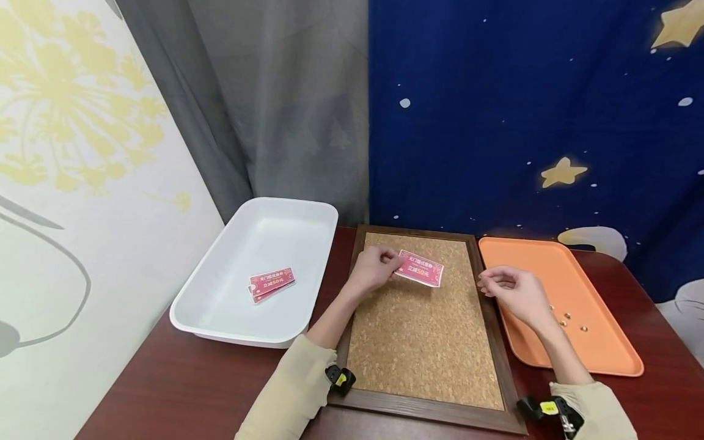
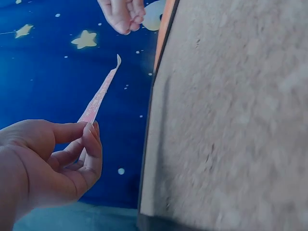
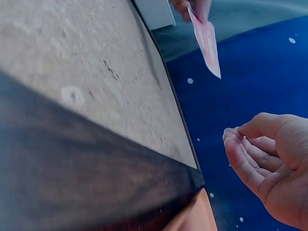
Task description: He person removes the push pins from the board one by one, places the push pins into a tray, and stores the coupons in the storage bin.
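My left hand (image 1: 376, 267) pinches a pink paper coupon (image 1: 420, 269) by its left end between thumb and fingers, above the upper part of a cork board (image 1: 426, 342) with a dark wooden frame. Seen edge-on in the left wrist view, the coupon (image 2: 101, 96) curls at its far end. Over the board's right edge and the orange tray (image 1: 550, 260) is my right hand (image 1: 514, 290). Its thumb tip meets the bent index finger in the right wrist view (image 3: 269, 161); I cannot tell whether something tiny sits between them. Several small shiny metal pieces (image 1: 568, 316) lie in the tray.
A white plastic basin (image 1: 220, 238) stands to the left, with pink coupons (image 1: 272, 281) overlapping inside it. Everything stands on a dark red table (image 1: 181, 379). Grey and blue star-patterned curtains (image 1: 467, 122) hang behind; a white wall is at the left.
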Demonstrator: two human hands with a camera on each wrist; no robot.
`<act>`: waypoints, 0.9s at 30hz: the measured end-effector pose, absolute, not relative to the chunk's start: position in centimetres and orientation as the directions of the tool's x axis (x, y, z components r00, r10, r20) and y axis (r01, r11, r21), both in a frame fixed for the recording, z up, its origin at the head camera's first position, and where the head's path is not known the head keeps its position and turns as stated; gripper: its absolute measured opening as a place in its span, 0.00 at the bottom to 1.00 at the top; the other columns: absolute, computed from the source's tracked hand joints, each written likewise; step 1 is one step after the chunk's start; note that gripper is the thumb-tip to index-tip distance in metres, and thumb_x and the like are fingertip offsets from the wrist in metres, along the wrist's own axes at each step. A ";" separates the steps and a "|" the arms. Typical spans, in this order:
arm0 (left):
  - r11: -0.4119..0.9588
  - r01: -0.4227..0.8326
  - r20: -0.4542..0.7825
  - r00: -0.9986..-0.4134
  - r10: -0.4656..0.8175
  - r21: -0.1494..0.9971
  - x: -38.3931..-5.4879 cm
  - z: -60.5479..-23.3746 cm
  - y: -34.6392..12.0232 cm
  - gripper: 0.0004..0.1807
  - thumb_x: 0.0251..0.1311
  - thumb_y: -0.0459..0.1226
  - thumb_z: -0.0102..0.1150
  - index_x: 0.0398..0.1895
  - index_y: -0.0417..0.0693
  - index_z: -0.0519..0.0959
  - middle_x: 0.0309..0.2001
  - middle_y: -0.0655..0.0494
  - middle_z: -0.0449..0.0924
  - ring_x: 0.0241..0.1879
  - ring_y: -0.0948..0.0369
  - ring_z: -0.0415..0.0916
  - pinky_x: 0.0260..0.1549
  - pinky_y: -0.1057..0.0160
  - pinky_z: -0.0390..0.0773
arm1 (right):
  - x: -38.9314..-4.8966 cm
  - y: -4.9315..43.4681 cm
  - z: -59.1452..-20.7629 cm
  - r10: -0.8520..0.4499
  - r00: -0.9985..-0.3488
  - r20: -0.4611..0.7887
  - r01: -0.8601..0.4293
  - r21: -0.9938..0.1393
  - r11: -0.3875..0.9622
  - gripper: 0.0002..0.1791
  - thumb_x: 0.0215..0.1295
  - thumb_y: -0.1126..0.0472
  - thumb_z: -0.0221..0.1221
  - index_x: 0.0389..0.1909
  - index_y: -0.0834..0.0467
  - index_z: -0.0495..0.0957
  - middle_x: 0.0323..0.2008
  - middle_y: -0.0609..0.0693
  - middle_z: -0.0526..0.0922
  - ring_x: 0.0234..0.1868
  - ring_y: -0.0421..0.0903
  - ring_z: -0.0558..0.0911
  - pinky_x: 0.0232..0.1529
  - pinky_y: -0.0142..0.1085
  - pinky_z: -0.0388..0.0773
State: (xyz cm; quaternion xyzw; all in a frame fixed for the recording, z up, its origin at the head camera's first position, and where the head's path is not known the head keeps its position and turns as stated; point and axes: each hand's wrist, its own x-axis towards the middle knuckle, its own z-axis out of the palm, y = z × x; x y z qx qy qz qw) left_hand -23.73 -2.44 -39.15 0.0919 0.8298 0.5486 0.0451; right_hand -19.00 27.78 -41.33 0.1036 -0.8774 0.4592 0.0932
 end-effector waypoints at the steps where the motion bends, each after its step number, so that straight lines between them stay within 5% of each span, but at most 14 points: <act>1: 0.391 0.110 0.032 -0.979 0.200 0.914 -23.6 -39.0 -2.8 0.08 0.69 0.36 0.61 0.37 0.39 0.82 0.27 0.48 0.82 0.30 0.49 0.82 0.20 0.69 0.67 | -18.8 28.1 -41.3 -0.097 -0.959 0.266 -0.274 -0.783 0.558 0.11 0.71 0.65 0.61 0.45 0.70 0.81 0.37 0.62 0.87 0.33 0.38 0.86 0.34 0.33 0.83; 5: 0.413 0.140 0.061 -0.978 0.198 0.900 -23.2 -38.4 -4.3 0.09 0.69 0.38 0.62 0.38 0.40 0.83 0.32 0.42 0.84 0.25 0.59 0.77 0.21 0.69 0.67 | -18.2 29.5 -41.1 -0.092 -0.956 0.278 -0.277 -0.759 0.589 0.11 0.72 0.64 0.61 0.47 0.69 0.82 0.37 0.62 0.87 0.33 0.37 0.86 0.33 0.30 0.82; 20: 0.373 0.123 0.094 -0.991 0.094 0.920 -22.1 -37.3 -11.7 0.09 0.69 0.35 0.62 0.41 0.36 0.81 0.28 0.51 0.80 0.27 0.58 0.78 0.28 0.67 0.76 | -16.0 35.2 -41.4 0.013 -0.965 0.261 -0.186 -0.724 0.664 0.14 0.73 0.59 0.60 0.48 0.68 0.81 0.33 0.44 0.87 0.32 0.35 0.86 0.29 0.28 0.79; 27: 0.395 0.071 0.065 -0.997 0.030 0.916 -21.6 -37.6 -15.2 0.11 0.69 0.38 0.62 0.44 0.36 0.79 0.31 0.49 0.80 0.28 0.59 0.76 0.28 0.67 0.75 | -15.1 36.9 -41.6 0.048 -0.973 0.227 -0.123 -0.680 0.722 0.14 0.71 0.59 0.62 0.46 0.67 0.82 0.32 0.51 0.89 0.30 0.33 0.86 0.32 0.20 0.75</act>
